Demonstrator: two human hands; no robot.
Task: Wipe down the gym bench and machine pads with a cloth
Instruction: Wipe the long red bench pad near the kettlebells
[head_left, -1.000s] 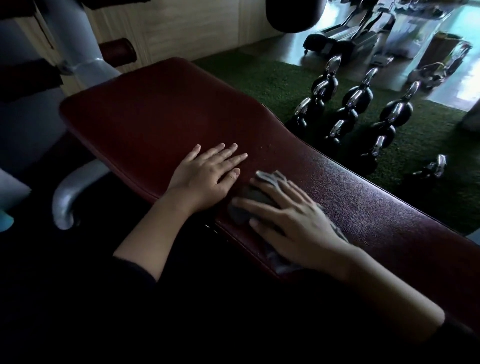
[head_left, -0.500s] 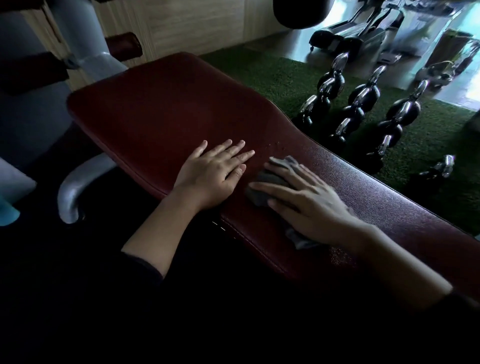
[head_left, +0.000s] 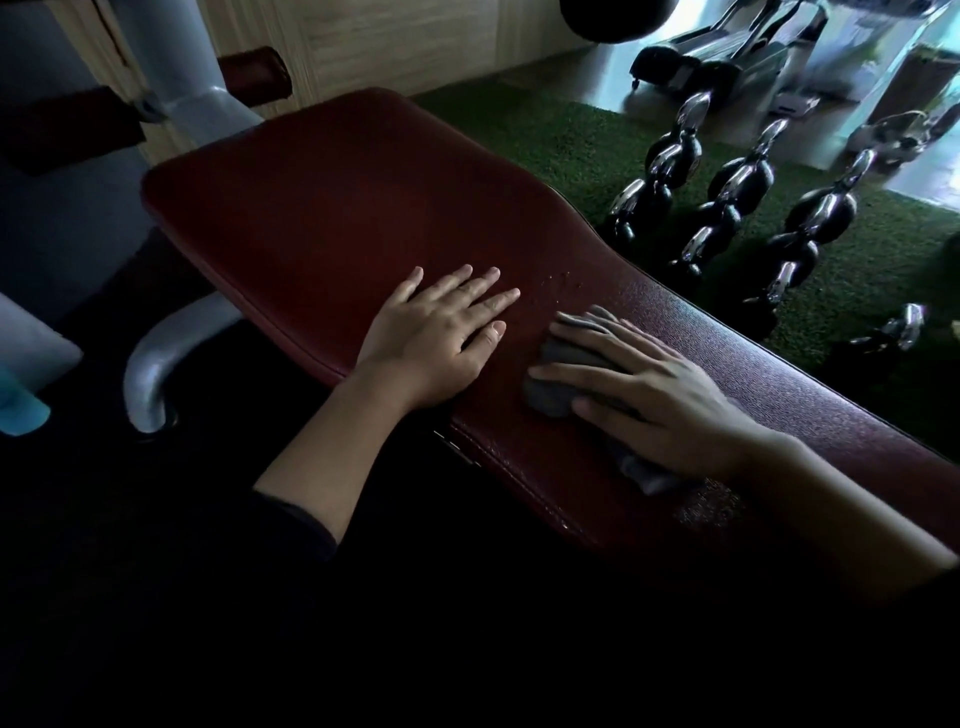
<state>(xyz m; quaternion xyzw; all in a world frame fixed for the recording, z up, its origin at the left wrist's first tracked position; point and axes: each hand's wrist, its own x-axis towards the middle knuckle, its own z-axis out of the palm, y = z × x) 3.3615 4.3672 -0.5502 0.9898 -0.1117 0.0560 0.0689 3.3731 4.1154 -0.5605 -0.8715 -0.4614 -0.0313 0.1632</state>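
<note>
A dark red padded bench runs from upper left to lower right. My left hand lies flat on the pad near its front edge, fingers straight and spread. Just to its right, my right hand presses a bunched grey cloth onto the pad with straight fingers. Part of the cloth sticks out under my wrist. A few small specks sit on the pad beyond my fingertips.
A grey metal frame tube curves below the bench at the left, with a grey post and red roller pads behind. Rows of black kettlebells stand on green turf to the right. The floor in front is dark.
My right hand slid the cloth along the pad away from the front edge and a little to the right. My left hand stayed flat in place.
</note>
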